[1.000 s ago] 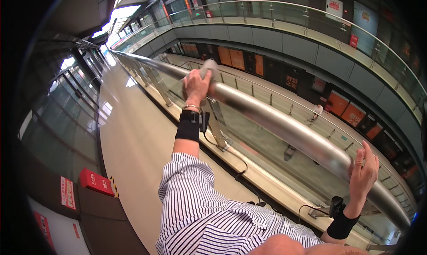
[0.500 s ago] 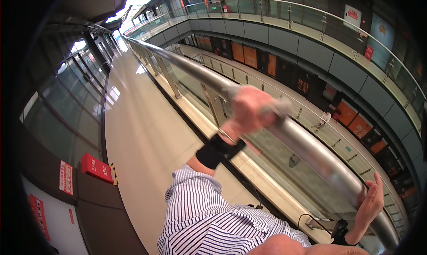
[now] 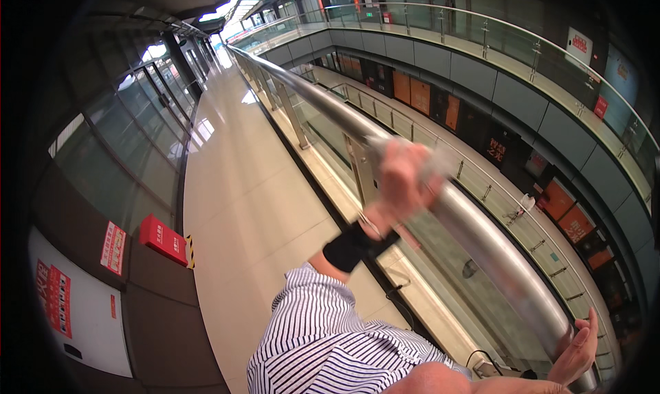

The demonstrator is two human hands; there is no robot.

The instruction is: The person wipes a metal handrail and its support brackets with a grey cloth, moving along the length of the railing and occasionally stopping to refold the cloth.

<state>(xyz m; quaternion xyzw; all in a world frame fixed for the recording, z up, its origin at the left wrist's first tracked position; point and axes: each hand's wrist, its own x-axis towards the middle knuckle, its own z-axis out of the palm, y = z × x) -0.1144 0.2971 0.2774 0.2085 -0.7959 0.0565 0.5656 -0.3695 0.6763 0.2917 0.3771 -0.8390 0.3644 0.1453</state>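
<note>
A thick metal handrail (image 3: 495,239) runs diagonally from the far upper left to the lower right. On its upper middle part lies my left hand (image 3: 405,181), smeared by motion, pressing a greyish-white cloth (image 3: 434,166) onto the rail. That wrist carries a black band (image 3: 350,246), below a striped sleeve (image 3: 320,305). Lower right, my right hand (image 3: 581,347) touches the rail's outer side with fingers stretched out, nothing visible in it.
Glass panels (image 3: 323,143) stand under the rail beside a tiled walkway (image 3: 234,208). Along the left wall sit a red box (image 3: 165,239) and glass doors (image 3: 134,133). Beyond the rail lies an atrium with a curved balcony (image 3: 474,78) and a distant person (image 3: 526,205).
The view has shifted, so the surroundings appear farther right and slightly lower. My left hand stays on the rail with the cloth, blurred in both frames. My right hand remains against the rail.
</note>
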